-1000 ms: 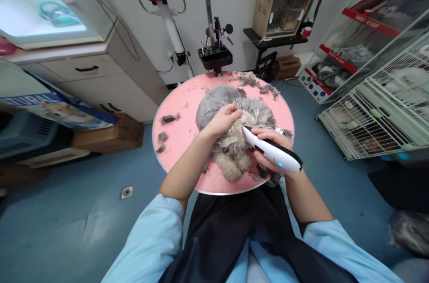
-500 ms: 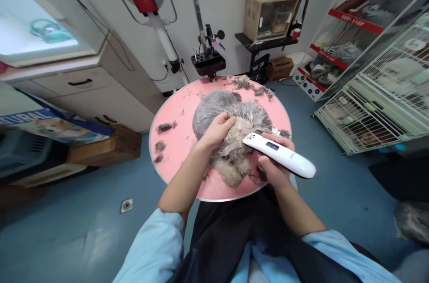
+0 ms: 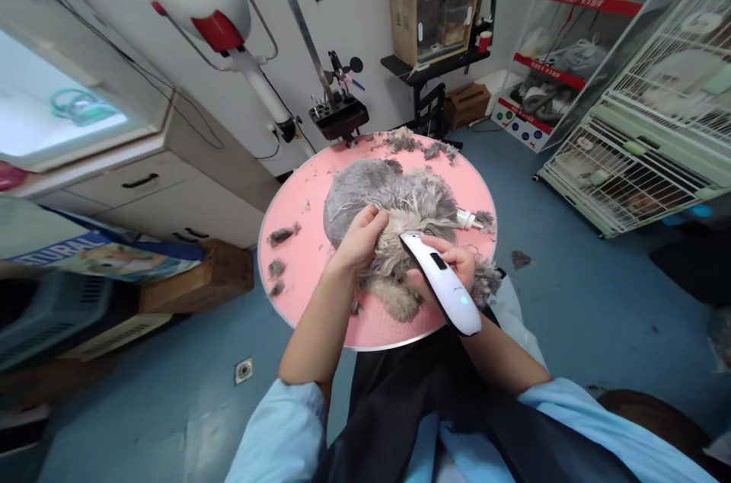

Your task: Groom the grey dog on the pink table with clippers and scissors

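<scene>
A grey furry animal (image 3: 359,197) lies on the round pink table (image 3: 302,270); whether it is a dog or a cat I cannot tell. Its back is clipped short, while long shaggy hair covers the nearer part. My left hand (image 3: 364,235) is closed on the fur at its middle, fingertips pinched together. In my right hand (image 3: 461,263) is a white hair clipper (image 3: 448,289), its blade end against the pale long fur just right of my left fingers. A blue light glows on the clipper's handle. The animal's head cannot be made out.
Tufts of cut hair (image 3: 279,236) lie around the table, and a white nozzled bottle (image 3: 467,219) lies at its right. A black tool tray (image 3: 339,117) stands behind. White wire cages (image 3: 633,163) are at right; a cabinet (image 3: 217,163) is at left.
My right hand has turned the clipper so its handle points more toward me, and its blade has moved slightly left. A blue light now shows on it. The view has shifted and tilted.
</scene>
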Demonstrator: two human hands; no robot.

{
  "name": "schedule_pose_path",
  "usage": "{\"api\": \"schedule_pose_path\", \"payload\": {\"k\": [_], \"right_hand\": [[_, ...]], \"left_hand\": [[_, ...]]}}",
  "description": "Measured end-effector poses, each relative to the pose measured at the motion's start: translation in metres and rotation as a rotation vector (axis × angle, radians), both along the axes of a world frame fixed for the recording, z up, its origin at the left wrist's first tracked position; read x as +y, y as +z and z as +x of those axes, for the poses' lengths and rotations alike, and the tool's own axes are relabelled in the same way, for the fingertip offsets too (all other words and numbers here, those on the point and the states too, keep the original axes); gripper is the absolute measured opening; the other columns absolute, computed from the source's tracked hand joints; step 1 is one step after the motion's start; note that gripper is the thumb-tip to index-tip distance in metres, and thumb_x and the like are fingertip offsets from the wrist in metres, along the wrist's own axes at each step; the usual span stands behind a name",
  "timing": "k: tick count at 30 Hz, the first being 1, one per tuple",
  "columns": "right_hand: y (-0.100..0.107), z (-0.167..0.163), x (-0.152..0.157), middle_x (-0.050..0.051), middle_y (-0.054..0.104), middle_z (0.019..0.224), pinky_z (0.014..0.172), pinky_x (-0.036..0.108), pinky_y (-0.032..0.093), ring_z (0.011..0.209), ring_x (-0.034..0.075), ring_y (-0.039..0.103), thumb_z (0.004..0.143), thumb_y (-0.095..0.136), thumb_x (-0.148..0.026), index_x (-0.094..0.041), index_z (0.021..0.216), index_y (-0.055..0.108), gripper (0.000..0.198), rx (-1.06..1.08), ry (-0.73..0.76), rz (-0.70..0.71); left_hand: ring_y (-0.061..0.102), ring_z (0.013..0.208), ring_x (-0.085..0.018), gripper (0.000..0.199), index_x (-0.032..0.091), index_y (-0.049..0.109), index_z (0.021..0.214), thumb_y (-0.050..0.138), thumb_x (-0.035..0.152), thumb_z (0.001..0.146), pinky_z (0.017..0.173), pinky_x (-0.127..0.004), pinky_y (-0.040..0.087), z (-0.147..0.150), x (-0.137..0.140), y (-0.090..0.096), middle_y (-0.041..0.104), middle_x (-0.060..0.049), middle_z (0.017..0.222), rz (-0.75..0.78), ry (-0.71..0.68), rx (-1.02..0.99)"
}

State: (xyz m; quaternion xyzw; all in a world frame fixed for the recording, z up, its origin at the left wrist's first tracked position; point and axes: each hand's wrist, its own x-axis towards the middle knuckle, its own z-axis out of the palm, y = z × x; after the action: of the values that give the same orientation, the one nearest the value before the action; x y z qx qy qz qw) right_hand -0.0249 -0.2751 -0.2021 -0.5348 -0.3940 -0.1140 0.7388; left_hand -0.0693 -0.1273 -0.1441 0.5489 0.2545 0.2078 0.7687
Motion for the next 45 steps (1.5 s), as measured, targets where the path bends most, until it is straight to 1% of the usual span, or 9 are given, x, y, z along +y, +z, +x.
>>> {"api": "schedule_pose_path", "payload": {"k": [5, 13, 17, 21, 27, 31, 35, 39, 45], "right_hand": [[-0.005, 0.007, -0.002, 0.014, 0.068, 0.118, 0.084, 0.043, 0.059, 0.108, 0.027, 0.070, 0.075, 0.081, -0.036, -0.027, 0.106, 0.039, 0.053, -0.086, -0.021, -0.051], [0.000, 0.011, -0.001, 0.014, 0.070, 0.116, 0.083, 0.043, 0.060, 0.106, 0.029, 0.071, 0.072, 0.081, -0.035, -0.027, 0.106, 0.043, 0.051, -0.181, -0.049, -0.080], [-0.001, 0.012, -0.002, 0.015, 0.069, 0.118, 0.084, 0.044, 0.060, 0.108, 0.029, 0.070, 0.072, 0.081, -0.038, -0.027, 0.106, 0.041, 0.053, -0.170, -0.049, -0.122], [0.000, 0.010, -0.003, 0.014, 0.069, 0.116, 0.083, 0.043, 0.060, 0.105, 0.028, 0.071, 0.073, 0.081, -0.038, -0.028, 0.106, 0.039, 0.054, -0.204, -0.041, -0.131], [0.008, 0.004, -0.001, 0.015, 0.068, 0.118, 0.082, 0.044, 0.060, 0.106, 0.028, 0.070, 0.073, 0.081, -0.040, -0.028, 0.104, 0.039, 0.053, -0.191, -0.059, -0.115], [0.006, 0.007, -0.004, 0.015, 0.064, 0.123, 0.085, 0.045, 0.059, 0.110, 0.028, 0.068, 0.075, 0.079, -0.046, -0.029, 0.106, 0.038, 0.054, -0.122, 0.035, -0.168], [0.009, 0.013, -0.017, 0.012, 0.064, 0.114, 0.085, 0.046, 0.058, 0.104, 0.028, 0.068, 0.072, 0.075, -0.061, -0.029, 0.108, 0.040, 0.059, -0.042, 0.120, -0.097], [0.024, 0.018, -0.028, 0.010, 0.067, 0.109, 0.084, 0.042, 0.058, 0.099, 0.024, 0.070, 0.083, 0.072, -0.037, -0.029, 0.109, 0.038, 0.044, -0.002, 0.230, -0.144], [0.038, 0.031, -0.031, 0.014, 0.065, 0.123, 0.090, 0.046, 0.055, 0.114, 0.027, 0.065, 0.076, 0.073, -0.021, -0.028, 0.107, 0.044, 0.043, -0.116, 0.304, -0.324]], "left_hand": [[0.033, 0.040, -0.004, 0.022, 0.019, 0.052, 0.075, 0.071, 0.029, 0.080, 0.042, -0.018, 0.028, -0.001, 0.000, 0.000, 0.043, 0.009, 0.052, 0.055, 0.011, 0.045], [0.033, 0.038, -0.005, 0.024, 0.020, 0.053, 0.078, 0.073, 0.033, 0.078, 0.043, -0.019, 0.032, -0.004, 0.000, 0.000, 0.043, 0.010, 0.049, 0.073, -0.027, 0.008], [0.032, 0.038, -0.004, 0.025, 0.019, 0.054, 0.080, 0.073, 0.035, 0.078, 0.041, -0.019, 0.029, -0.004, -0.001, 0.000, 0.044, 0.009, 0.050, 0.066, -0.036, 0.017], [0.036, 0.041, -0.005, 0.025, 0.019, 0.055, 0.082, 0.074, 0.034, 0.076, 0.043, -0.019, 0.029, -0.003, -0.003, 0.001, 0.049, 0.008, 0.054, 0.054, -0.036, -0.002], [0.049, 0.052, -0.008, 0.027, 0.018, 0.059, 0.086, 0.076, 0.034, 0.072, 0.051, -0.020, 0.039, -0.002, -0.004, 0.002, 0.056, 0.005, 0.060, 0.037, -0.035, -0.040], [0.047, 0.049, -0.008, 0.024, 0.018, 0.058, 0.084, 0.074, 0.033, 0.073, 0.050, -0.020, 0.039, -0.001, -0.002, 0.001, 0.054, 0.006, 0.057, 0.036, -0.032, -0.033], [0.049, 0.050, -0.008, 0.026, 0.017, 0.058, 0.083, 0.075, 0.031, 0.070, 0.053, -0.020, 0.042, 0.001, -0.001, 0.000, 0.057, 0.006, 0.059, 0.028, -0.017, -0.049], [0.054, 0.052, -0.009, 0.032, 0.016, 0.060, 0.084, 0.078, 0.031, 0.064, 0.055, -0.021, 0.046, 0.002, -0.001, -0.001, 0.062, 0.005, 0.062, -0.001, -0.042, -0.079], [0.055, 0.053, -0.009, 0.029, 0.014, 0.061, 0.081, 0.077, 0.031, 0.063, 0.054, -0.021, 0.045, 0.002, -0.002, 0.002, 0.062, 0.003, 0.062, -0.018, -0.076, -0.078]]}}
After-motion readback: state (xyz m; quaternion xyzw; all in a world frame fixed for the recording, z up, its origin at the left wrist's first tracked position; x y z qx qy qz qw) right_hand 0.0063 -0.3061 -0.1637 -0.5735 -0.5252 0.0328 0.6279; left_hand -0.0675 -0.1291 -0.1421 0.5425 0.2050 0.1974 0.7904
